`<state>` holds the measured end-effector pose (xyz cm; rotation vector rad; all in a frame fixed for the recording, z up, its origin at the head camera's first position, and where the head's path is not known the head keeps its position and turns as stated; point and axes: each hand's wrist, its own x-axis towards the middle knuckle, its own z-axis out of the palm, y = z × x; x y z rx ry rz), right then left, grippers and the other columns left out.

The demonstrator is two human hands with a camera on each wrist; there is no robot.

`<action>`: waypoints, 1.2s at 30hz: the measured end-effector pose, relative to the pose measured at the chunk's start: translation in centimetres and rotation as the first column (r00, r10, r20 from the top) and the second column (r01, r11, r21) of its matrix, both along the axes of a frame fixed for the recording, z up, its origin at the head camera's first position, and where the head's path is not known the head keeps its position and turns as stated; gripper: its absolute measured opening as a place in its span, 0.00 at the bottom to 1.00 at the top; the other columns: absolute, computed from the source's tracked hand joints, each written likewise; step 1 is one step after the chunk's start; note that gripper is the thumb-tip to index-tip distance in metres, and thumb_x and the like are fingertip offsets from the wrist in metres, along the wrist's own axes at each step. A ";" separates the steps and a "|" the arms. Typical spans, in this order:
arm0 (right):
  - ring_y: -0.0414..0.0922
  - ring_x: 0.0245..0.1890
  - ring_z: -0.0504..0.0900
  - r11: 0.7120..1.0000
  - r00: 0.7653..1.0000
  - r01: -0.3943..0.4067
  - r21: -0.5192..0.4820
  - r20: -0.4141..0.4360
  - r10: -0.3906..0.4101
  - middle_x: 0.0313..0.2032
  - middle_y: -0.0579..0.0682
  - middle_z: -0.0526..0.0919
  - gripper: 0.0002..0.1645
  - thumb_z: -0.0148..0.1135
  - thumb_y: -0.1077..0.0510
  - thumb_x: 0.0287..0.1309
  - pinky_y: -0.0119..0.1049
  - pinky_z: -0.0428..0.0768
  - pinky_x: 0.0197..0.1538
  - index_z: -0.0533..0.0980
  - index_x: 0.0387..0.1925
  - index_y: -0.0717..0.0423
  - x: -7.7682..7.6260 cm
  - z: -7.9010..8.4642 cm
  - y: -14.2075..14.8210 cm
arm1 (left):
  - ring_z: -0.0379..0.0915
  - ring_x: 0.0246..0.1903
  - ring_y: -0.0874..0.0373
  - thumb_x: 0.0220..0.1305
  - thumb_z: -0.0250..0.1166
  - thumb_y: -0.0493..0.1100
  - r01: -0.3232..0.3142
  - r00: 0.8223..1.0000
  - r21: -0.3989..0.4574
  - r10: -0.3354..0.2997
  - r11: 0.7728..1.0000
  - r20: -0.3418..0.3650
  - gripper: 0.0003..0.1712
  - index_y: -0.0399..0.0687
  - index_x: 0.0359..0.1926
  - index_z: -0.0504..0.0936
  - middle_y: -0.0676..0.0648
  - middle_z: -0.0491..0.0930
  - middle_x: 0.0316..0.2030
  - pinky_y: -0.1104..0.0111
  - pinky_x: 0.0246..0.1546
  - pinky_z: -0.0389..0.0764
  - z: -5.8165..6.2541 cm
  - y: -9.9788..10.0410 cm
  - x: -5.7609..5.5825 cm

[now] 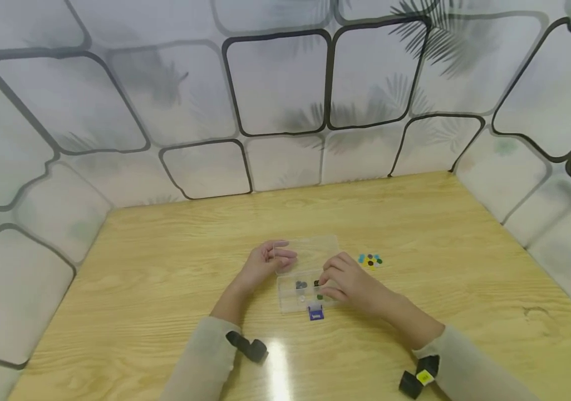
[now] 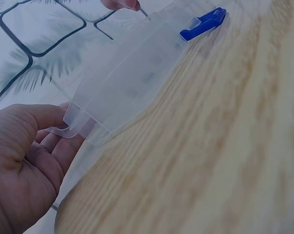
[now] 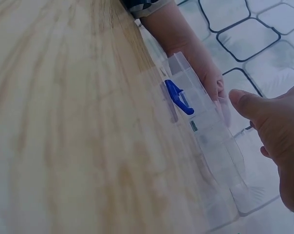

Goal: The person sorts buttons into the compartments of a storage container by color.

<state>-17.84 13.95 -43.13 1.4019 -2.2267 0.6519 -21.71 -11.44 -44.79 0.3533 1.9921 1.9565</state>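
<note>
A clear plastic compartment box [image 1: 290, 303] with a blue latch [image 1: 316, 313] lies on the table, its lid [image 1: 315, 250] folded back. My left hand [image 1: 265, 262] holds the lid's left side, thumb on one face and fingers behind, as the left wrist view shows. Bent over the right-hand compartments is my right hand [image 1: 350, 281]; whether its fingertips pinch a piece is hidden. Inside the box sit small button-like pieces: grey ones [image 1: 301, 284], a dark one [image 1: 317, 283], a green one [image 1: 319, 297] and a whitish one [image 1: 302, 298].
Right of the box lies a small cluster of blue, yellow, dark and green round pieces [image 1: 370, 260]. The wooden table [image 1: 175, 239] meets a patterned fabric wall [image 1: 285, 83] behind and at both sides. Black wrist cameras [image 1: 247, 346] sit on both sleeves.
</note>
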 end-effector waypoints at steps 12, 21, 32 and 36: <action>0.47 0.41 0.71 0.993 0.996 0.081 -0.084 -0.038 -0.085 0.36 0.49 0.76 0.24 0.44 0.42 0.67 0.37 0.74 0.44 0.76 0.30 0.55 -1.1 -0.5 2.2 | 0.79 0.49 0.49 0.66 0.56 0.30 -0.032 0.999 -0.045 0.032 0.998 -0.012 0.25 0.36 0.63 0.65 0.35 0.79 0.50 0.66 0.51 0.81 0.0 -0.8 0.5; 0.49 0.36 0.69 0.975 0.988 0.098 -0.199 -0.096 -0.119 0.32 0.51 0.76 0.28 0.46 0.41 0.67 0.31 0.67 0.42 0.76 0.27 0.59 -2.2 -1.0 6.1 | 0.80 0.48 0.51 0.65 0.55 0.30 -0.037 0.999 -0.034 0.038 0.999 0.028 0.24 0.38 0.62 0.67 0.39 0.81 0.49 0.67 0.50 0.82 0.0 -0.2 0.1; 0.53 0.36 0.69 0.962 0.980 0.141 -0.233 -0.102 -0.168 0.30 0.55 0.76 0.32 0.46 0.38 0.65 0.26 0.62 0.52 0.77 0.26 0.63 -3.2 -1.4 8.3 | 0.81 0.46 0.54 0.64 0.55 0.30 -0.033 0.999 -0.046 0.034 0.998 0.006 0.25 0.40 0.62 0.68 0.42 0.82 0.48 0.68 0.50 0.81 0.0 -0.4 0.2; 0.53 0.36 0.69 0.958 0.976 0.173 -0.228 -0.089 -0.197 0.31 0.55 0.76 0.31 0.47 0.38 0.65 0.32 0.64 0.48 0.77 0.27 0.61 -3.3 -1.4 9.0 | 0.80 0.47 0.53 0.64 0.53 0.29 -0.034 0.999 -0.056 0.034 0.998 0.014 0.25 0.39 0.62 0.67 0.41 0.81 0.48 0.68 0.50 0.81 0.2 -0.2 0.1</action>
